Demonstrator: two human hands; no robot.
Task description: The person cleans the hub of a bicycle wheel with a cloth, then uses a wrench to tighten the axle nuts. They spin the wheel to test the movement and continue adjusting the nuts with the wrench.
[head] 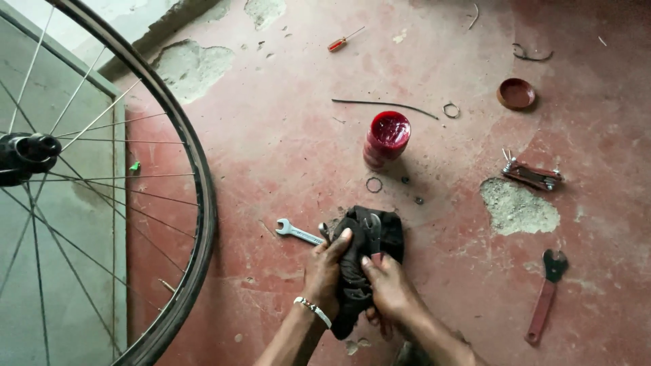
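— Hands first: what are they doing?

— Both are closing around a black rag (pixel 369 234) low in the middle of the view, just above the red floor (pixel 285 135). The left hand (pixel 324 271), the one wearing a beaded bracelet (pixel 313 310), is curling its fingers over the rag's left edge. The right hand (pixel 390 288) is pinching the cloth from the other side, thumb pressing on top. It looks as if the rag is being bunched around something small, but what sits inside it cannot be told.

— And the wrench?

— An open-ended spanner (pixel 298 232) is lying on the floor just beside the left fingertips, probably kept within easy reach. Neither hand is gripping it.

— What else is lying around?

— A red tub (pixel 386 139) is standing open above the rag, its lid (pixel 516 93) lying well apart to the right. 2 small rings (pixel 374 184) are resting near the tub. A folding multi-tool (pixel 531 175), a red-handled tool (pixel 546 295) and a small screwdriver (pixel 344 41) are spread out across the floor.

— And on the left?

— A bicycle wheel (pixel 196 203) is filling that side, spokes and hub (pixel 27 154) showing.
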